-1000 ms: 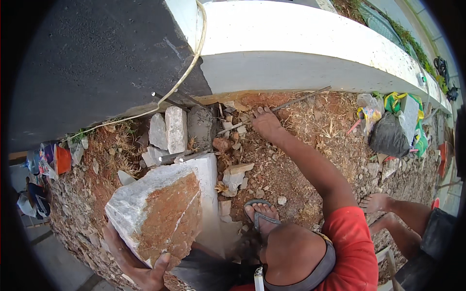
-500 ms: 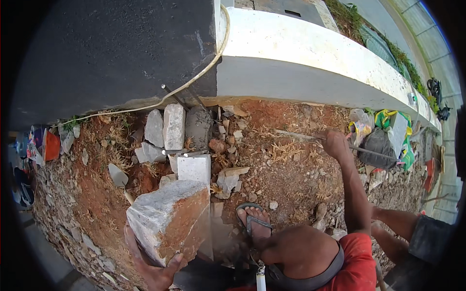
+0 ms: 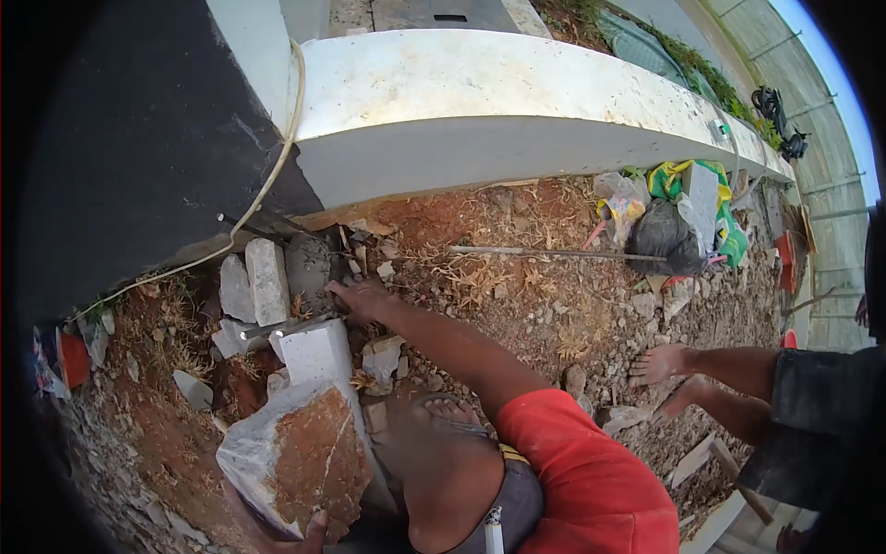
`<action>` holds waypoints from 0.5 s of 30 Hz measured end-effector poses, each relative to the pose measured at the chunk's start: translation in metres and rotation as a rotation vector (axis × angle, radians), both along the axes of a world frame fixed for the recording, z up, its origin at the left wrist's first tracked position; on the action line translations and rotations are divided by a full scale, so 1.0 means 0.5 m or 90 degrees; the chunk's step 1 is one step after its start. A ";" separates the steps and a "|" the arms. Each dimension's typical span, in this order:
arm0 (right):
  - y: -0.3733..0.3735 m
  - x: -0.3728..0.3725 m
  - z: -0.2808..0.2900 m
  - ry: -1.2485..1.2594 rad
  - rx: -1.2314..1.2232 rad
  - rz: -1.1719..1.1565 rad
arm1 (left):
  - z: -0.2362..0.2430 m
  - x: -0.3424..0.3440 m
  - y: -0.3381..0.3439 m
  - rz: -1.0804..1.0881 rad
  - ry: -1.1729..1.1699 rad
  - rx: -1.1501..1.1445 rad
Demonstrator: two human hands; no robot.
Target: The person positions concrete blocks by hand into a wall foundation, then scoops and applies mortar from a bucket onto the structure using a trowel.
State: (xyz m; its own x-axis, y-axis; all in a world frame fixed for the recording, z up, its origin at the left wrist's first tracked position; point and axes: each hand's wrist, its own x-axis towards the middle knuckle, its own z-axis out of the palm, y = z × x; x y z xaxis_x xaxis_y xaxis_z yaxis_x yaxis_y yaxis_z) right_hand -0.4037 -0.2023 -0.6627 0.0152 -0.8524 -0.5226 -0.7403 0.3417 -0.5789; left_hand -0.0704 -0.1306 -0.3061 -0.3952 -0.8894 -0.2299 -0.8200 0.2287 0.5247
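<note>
A large grey stone block with a brown, dirt-stained face [image 3: 318, 452] sits tilted at the lower left. Wrapped round its lower edge is my left hand [image 3: 309, 535], partly hidden under the stone. My right arm stretches left across the soil. My right hand [image 3: 362, 297] rests at the edge of a wet grey mortar patch [image 3: 309, 268], fingers extended, with nothing visible in them. Next to the mortar stand pale stones [image 3: 268, 282]. Between them and the large block lies a white block [image 3: 314, 353]. A long thin metal rod [image 3: 544, 251] lies on the ground.
A trowel [image 3: 192, 390] lies on the soil at left. Metal bars [image 3: 245, 222] stick out by the dark wall [image 3: 138, 138], where a cable [image 3: 277, 175] hangs. Bags [image 3: 669, 235] sit by the white low wall [image 3: 508, 78]. Another person's bare feet [image 3: 669, 374] are at right.
My right hand has let go of the metal rod and moved left to the mortar. The rod now lies on the ground. My left hand stays on the large stone, and the view has shifted.
</note>
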 end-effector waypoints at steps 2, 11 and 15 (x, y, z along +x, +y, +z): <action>0.015 -0.006 0.031 0.051 -0.011 -0.006 | 0.010 0.005 0.006 0.054 0.025 0.013; 0.330 -0.211 0.378 0.352 0.028 -0.169 | -0.009 0.008 0.015 0.088 0.177 0.020; 0.304 -0.065 0.265 0.143 -0.096 0.003 | -0.023 -0.030 -0.007 0.019 0.186 0.022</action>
